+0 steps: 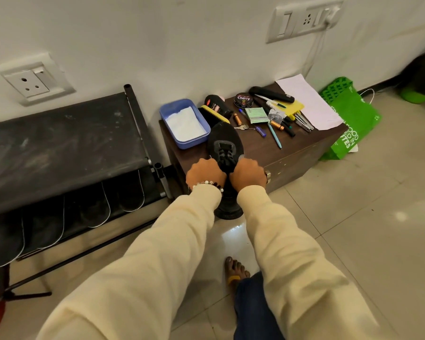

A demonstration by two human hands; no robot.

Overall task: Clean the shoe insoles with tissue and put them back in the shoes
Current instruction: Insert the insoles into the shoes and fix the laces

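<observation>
Shoe (225,143) gripped by 2 hands (left (205,174), right (248,174)), overhanging cabinet edge (292,165)

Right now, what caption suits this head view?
Both hands, left hand and right hand, grip a black shoe on the brown cabinet.

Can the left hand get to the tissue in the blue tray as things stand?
Probably yes: the tissue lies uncovered just past the left hand, but that hand must first release the shoe.
</observation>
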